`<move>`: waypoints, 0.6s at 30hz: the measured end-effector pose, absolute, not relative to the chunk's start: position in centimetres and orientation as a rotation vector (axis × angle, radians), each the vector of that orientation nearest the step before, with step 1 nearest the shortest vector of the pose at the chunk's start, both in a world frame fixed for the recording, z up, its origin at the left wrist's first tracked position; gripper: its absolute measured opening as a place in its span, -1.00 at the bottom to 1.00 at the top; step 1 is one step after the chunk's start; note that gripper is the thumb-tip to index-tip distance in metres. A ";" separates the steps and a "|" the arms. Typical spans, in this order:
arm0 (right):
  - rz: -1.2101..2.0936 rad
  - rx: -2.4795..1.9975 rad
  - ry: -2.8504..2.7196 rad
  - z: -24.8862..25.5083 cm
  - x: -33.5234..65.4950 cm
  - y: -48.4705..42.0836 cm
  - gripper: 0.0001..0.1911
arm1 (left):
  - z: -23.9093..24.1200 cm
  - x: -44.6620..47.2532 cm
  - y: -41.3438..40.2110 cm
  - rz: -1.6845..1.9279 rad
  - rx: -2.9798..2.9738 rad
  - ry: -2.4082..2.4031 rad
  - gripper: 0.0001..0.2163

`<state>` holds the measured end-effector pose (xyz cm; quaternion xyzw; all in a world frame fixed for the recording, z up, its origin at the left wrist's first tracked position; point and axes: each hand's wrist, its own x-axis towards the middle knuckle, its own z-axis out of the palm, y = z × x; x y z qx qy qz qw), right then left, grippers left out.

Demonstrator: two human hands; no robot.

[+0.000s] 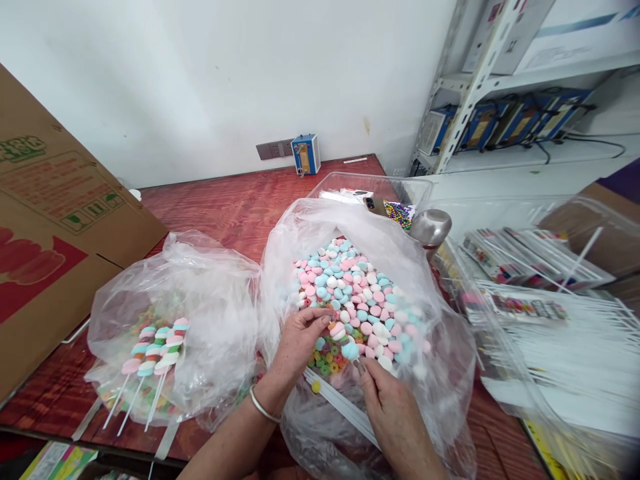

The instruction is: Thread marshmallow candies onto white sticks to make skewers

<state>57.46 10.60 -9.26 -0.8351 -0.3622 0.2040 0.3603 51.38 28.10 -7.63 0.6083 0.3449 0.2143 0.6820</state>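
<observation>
A clear plastic bag (430, 333) lies open before me, full of pink, blue and white marshmallow candies (360, 293). My left hand (297, 343) reaches into it, fingers pinched on a pink-and-white candy (337, 329). My right hand (393, 410) is closed on a thin white stick, with a blue candy (350, 349) at its tip. Small coloured ring candies (327, 357) lie under the hands. More white sticks (340, 403) lie across the bag's front. A second bag (200, 300) on the left holds three finished candy skewers (155, 357).
A brown cardboard box (55, 227) stands at the left on the red wooden table (225, 207). Clear plastic bins (540, 347) at the right hold white sticks and packets. A metal shelf (480, 80) with boxes stands at the back right.
</observation>
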 end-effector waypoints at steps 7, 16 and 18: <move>0.537 -2.224 -0.914 -9.2 57.3 10.7 -0.62 | -8.5 50.9 26.9 0.630 1.566 0.725 -0.86; 0.365 -1.967 -0.949 -9.6 55.3 11.7 -0.60 | -6.7 52.9 24.7 0.542 0.671 0.696 -0.83; 0.353 -2.027 -0.974 -10.3 55.4 11.3 -0.61 | -6.3 53.2 24.0 0.520 0.577 0.644 -0.81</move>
